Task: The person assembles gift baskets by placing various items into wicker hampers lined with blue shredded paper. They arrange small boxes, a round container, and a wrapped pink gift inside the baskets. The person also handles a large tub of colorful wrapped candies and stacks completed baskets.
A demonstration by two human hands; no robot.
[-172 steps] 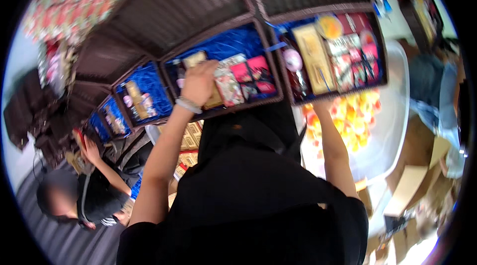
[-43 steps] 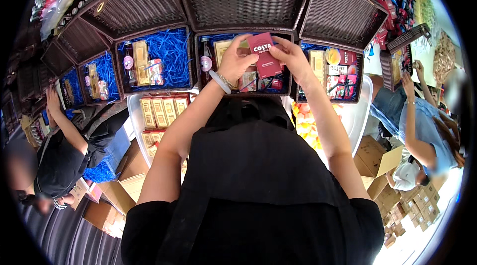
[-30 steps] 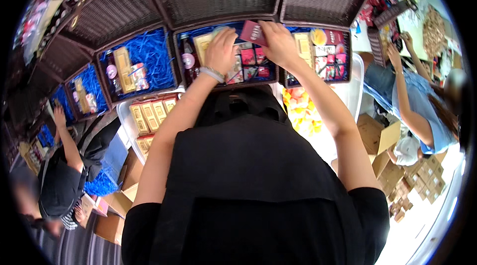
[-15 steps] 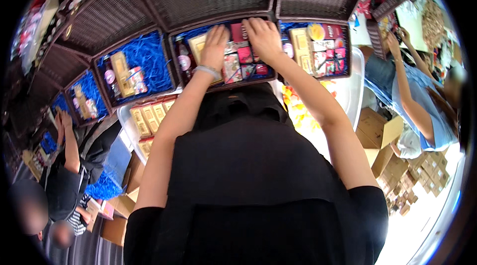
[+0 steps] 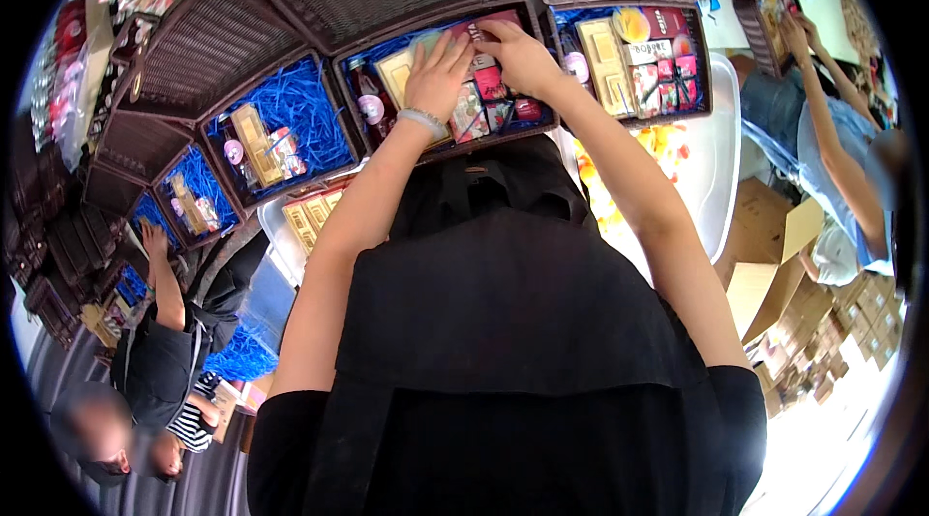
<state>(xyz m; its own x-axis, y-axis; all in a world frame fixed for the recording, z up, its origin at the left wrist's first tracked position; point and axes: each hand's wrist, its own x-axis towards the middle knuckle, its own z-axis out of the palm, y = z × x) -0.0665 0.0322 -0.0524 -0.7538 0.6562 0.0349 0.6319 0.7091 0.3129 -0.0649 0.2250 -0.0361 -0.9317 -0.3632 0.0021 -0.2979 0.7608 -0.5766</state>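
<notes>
My left hand (image 5: 438,81), with a pale band at the wrist, lies in a dark brown wicker hamper (image 5: 423,159). Its fingers stretch over the right side of a gold tray (image 5: 395,74). My right hand (image 5: 523,57) reaches in from the right, fingers bent but apart, tips at a dark red box (image 5: 498,21) near the hamper's back wall. Both hands' fingertips nearly meet there. In front of them sit a floral packet (image 5: 470,115) and a small pink box (image 5: 490,84). A dark bottle (image 5: 372,102) lies at the left. My hands partly hide the tray and red box.
A filled hamper (image 5: 709,61) adjoins on the right; a partly filled one (image 5: 350,144) with blue shredded paper adjoins on the left. Clear plastic bins (image 5: 728,153) stand below. Co-workers' hands (image 5: 153,240) work at far left and far right (image 5: 798,32). Cardboard boxes (image 5: 760,216) are at right.
My right fingers have bent and turned leftward over the dark red box. My left hand has shifted right, toward them. The whole view has shifted slightly.
</notes>
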